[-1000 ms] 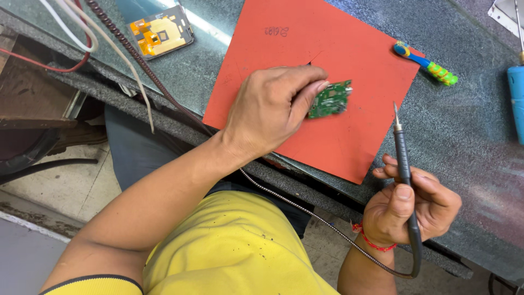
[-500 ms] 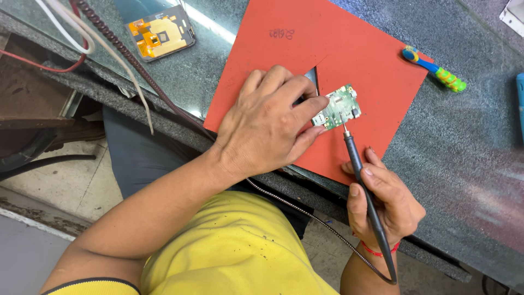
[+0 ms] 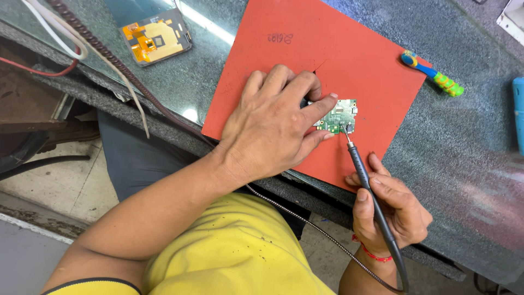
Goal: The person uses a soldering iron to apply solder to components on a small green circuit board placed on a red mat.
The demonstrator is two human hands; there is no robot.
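Note:
A small green circuit board (image 3: 339, 116) lies on a red mat (image 3: 327, 49) on a dark stone bench. My left hand (image 3: 273, 128) presses down on the mat, its fingertips pinning the board's left edge. My right hand (image 3: 390, 210) grips a thin black soldering iron (image 3: 367, 180) like a pen, near the bench's front edge. The iron's tip touches the board's lower right corner. Its cable runs down past my wrist.
A phone part with orange flex (image 3: 155, 39) lies at the bench's back left. A blue, yellow and green toothbrush (image 3: 434, 74) rests just right of the mat. Cables (image 3: 103, 52) hang over the left edge. A light blue object (image 3: 518, 109) is at the right edge.
My right hand has brought the iron from upright in the air down to the board. My left hand shifted to hold the board flat by its edge.

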